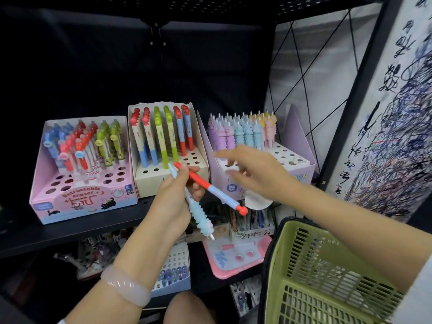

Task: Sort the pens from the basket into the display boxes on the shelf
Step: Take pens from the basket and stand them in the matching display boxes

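Note:
My left hand [177, 195] grips two pens in front of the shelf: a red-and-blue pen [216, 190] slanting down to the right and a light blue ribbed pen [201, 215] pointing down. My right hand [254, 171] hovers with fingers spread and nothing in it, in front of the lilac display box [301, 170] of pastel ribbed pens. Left of that stands a cream display box [163, 176] of red, green and blue pens. At far left a pink display box [81, 199] holds eraser pens. The green basket [327, 272] hangs on my right forearm at lower right.
The boxes stand on a black shelf [70, 232] with a dark back wall. A lower shelf holds more pen boxes [173, 272] and a pink pad [236, 256]. A scribbled test paper [392, 136] covers the right side panel.

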The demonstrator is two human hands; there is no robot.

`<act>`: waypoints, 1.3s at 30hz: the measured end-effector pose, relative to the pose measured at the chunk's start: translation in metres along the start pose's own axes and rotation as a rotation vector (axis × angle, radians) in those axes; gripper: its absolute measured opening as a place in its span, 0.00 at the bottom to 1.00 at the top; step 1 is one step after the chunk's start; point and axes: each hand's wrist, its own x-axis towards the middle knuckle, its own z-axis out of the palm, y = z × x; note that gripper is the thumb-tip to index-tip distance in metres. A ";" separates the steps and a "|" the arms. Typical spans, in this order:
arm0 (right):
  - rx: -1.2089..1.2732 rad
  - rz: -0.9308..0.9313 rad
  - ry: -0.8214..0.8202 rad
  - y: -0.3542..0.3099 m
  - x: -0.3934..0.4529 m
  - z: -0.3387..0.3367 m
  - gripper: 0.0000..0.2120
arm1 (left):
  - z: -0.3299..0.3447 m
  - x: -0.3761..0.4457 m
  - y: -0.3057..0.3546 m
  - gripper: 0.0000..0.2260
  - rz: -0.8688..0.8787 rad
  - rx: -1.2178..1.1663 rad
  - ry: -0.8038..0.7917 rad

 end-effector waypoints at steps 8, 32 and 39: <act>0.287 0.093 0.126 -0.037 0.019 0.014 0.07 | -0.007 -0.008 0.001 0.16 -0.110 0.020 -0.001; -0.102 0.642 0.136 -0.003 0.131 0.061 0.10 | -0.056 -0.006 0.022 0.12 0.174 0.303 0.023; -0.197 0.710 -0.097 0.000 0.137 0.059 0.17 | -0.056 -0.008 0.031 0.11 0.291 0.434 0.100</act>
